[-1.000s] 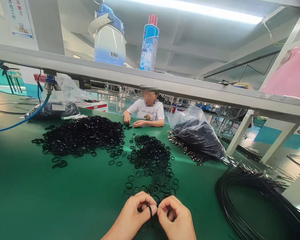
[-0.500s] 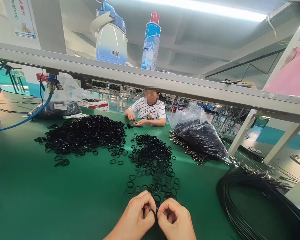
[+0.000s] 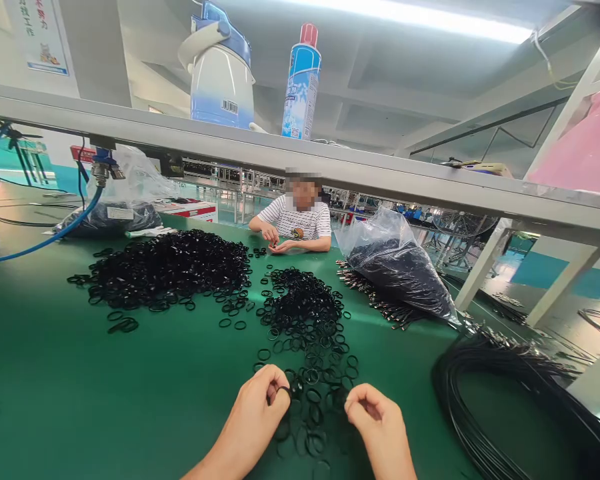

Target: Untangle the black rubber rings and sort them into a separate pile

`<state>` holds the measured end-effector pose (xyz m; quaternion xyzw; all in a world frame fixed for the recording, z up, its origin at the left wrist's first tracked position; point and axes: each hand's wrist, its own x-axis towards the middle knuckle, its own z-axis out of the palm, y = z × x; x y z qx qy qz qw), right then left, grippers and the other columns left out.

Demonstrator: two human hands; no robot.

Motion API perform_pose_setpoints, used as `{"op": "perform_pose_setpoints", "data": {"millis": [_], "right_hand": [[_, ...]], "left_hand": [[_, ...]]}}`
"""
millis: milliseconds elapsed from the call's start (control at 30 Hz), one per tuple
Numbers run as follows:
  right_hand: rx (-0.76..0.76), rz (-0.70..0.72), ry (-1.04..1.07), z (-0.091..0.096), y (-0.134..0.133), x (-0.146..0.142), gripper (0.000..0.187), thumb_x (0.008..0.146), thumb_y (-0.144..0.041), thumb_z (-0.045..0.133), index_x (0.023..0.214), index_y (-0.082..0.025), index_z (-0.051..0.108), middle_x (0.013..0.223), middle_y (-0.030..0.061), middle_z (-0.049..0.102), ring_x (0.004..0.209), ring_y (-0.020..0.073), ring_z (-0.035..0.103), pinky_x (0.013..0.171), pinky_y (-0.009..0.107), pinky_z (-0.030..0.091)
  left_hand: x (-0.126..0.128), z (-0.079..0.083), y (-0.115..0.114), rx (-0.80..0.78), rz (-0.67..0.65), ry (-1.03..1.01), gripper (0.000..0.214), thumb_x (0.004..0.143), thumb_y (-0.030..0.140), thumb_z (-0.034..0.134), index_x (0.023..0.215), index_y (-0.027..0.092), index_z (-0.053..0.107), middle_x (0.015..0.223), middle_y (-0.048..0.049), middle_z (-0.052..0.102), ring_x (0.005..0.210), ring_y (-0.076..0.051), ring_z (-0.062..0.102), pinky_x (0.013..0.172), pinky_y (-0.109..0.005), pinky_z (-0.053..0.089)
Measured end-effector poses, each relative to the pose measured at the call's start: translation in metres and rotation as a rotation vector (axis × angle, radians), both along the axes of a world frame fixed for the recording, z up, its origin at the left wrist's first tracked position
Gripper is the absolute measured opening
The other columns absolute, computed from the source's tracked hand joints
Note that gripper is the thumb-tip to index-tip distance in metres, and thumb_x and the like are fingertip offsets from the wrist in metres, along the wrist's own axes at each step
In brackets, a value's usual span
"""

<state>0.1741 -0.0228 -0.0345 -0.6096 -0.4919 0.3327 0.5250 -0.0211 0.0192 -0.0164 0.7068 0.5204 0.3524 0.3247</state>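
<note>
My left hand (image 3: 260, 410) is closed in a pinch, with a black ring (image 3: 284, 392) at the thumb and fingertips. To its right, my right hand (image 3: 380, 420) also pinches, and a dark blurred piece (image 3: 340, 398) that looks like another black ring shows at its fingertips. Between and below the hands, loose black rings (image 3: 314, 441) lie scattered on the green table top (image 3: 145, 393). They trail back to a small pile of black rings (image 3: 305, 300), and a larger pile of rings (image 3: 170, 270) sits to the left of it.
Coiled black cables (image 3: 450, 387) lie at right, below a clear bag of black parts (image 3: 400, 273). Another bag (image 3: 113, 217) stands back left near a blue hose (image 3: 80, 223). A shelf beam (image 3: 330, 157) crosses above. Opposite sits a person (image 3: 300, 223) handling small parts.
My hands have moved apart, the left one to the left and up, the right one to the right. Rings now show on the table between them. The person opposite has moved one hand.
</note>
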Motion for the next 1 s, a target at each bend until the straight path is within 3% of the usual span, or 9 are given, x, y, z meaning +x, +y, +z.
{"op": "perform_pose_setpoints", "data": {"millis": [133,233,333,400,467,567,667,800,1000], "right_hand": [[-0.026,-0.032,0.013,0.004,0.000,0.016,0.014,0.069,-0.031,0.052,0.061,-0.019,0.053,0.061,-0.0019,0.045,0.063,0.0154,0.043,0.059,0.024,0.034],[-0.025,0.048,0.001,0.005,0.002,0.013,0.016,0.069,-0.032,0.055,0.062,-0.018,0.054,0.062,-0.0015,0.048,0.062,0.0150,0.043,0.058,0.024,0.035],[-0.013,0.103,-0.013,0.005,0.002,0.001,0.016,0.070,-0.031,0.056,0.062,-0.018,0.054,0.063,-0.0011,0.050,0.060,0.0142,0.043,0.057,0.024,0.035],[0.012,0.120,-0.020,0.004,0.001,-0.009,0.015,0.070,-0.030,0.056,0.062,-0.018,0.055,0.061,-0.0014,0.050,0.058,0.0133,0.042,0.056,0.023,0.034],[0.054,0.127,-0.028,0.003,0.000,-0.019,0.015,0.070,-0.029,0.055,0.060,-0.017,0.055,0.060,-0.0020,0.049,0.055,0.0121,0.039,0.053,0.023,0.032],[0.104,0.133,0.010,0.002,-0.002,-0.029,0.015,0.068,-0.028,0.055,0.056,-0.017,0.055,0.057,-0.0024,0.048,0.052,0.0113,0.037,0.050,0.022,0.030],[0.110,0.155,0.181,0.006,-0.003,-0.025,0.015,0.066,-0.027,0.056,0.055,-0.018,0.053,0.055,-0.0023,0.047,0.055,0.0124,0.041,0.053,0.023,0.033],[0.124,0.116,0.396,0.013,-0.002,-0.011,0.022,0.072,-0.034,0.057,0.057,-0.019,0.051,0.058,-0.0016,0.047,0.058,0.0132,0.042,0.056,0.023,0.037],[0.104,0.136,0.047,0.007,-0.002,-0.028,0.019,0.073,-0.035,0.063,0.083,-0.019,0.066,0.074,0.0023,0.062,0.066,0.0157,0.055,0.057,0.022,0.041]], "left_hand": [[-0.002,-0.003,0.006,-0.026,0.018,0.013,0.014,0.075,0.019,0.039,0.069,0.020,0.051,0.058,0.0053,0.043,0.055,-0.013,0.041,0.052,-0.023,0.030],[-0.001,-0.004,0.005,-0.026,-0.088,-0.016,0.019,0.073,0.014,0.040,0.077,0.019,0.058,0.064,0.0027,0.053,0.057,-0.014,0.047,0.053,-0.023,0.035],[0.001,0.001,-0.004,0.049,-0.248,-0.058,0.039,0.071,0.007,0.040,0.098,0.023,0.062,0.100,-0.0023,0.063,0.088,-0.017,0.057,0.075,-0.026,0.045],[0.003,0.007,-0.012,0.079,-0.347,-0.048,0.050,0.072,0.006,0.043,0.114,0.028,0.058,0.126,-0.0016,0.054,0.115,-0.019,0.046,0.097,-0.031,0.038],[0.005,0.012,-0.018,0.068,-0.432,-0.021,0.053,0.076,0.011,0.049,0.124,0.031,0.050,0.136,-0.0010,0.045,0.125,-0.020,0.036,0.106,-0.034,0.030],[0.008,0.013,-0.021,0.060,-0.452,0.010,0.035,0.084,0.018,0.047,0.115,0.028,0.057,0.114,-0.0029,0.060,0.108,-0.020,0.050,0.095,-0.031,0.040],[0.007,0.007,-0.016,0.079,-0.347,-0.015,0.029,0.089,0.019,0.038,0.094,0.025,0.066,0.085,-0.0009,0.066,0.085,-0.017,0.058,0.079,-0.026,0.044],[0.005,0.001,-0.006,0.005,-0.246,-0.137,0.027,0.086,0.019,0.041,0.094,0.023,0.067,0.086,0.0000,0.068,0.082,-0.015,0.060,0.076,-0.022,0.044],[0.009,0.003,-0.011,-0.063,-0.229,-0.116,0.027,0.079,0.017,0.048,0.100,0.021,0.063,0.071,0.0037,0.068,0.060,-0.012,0.055,0.056,-0.020,0.040]]}}
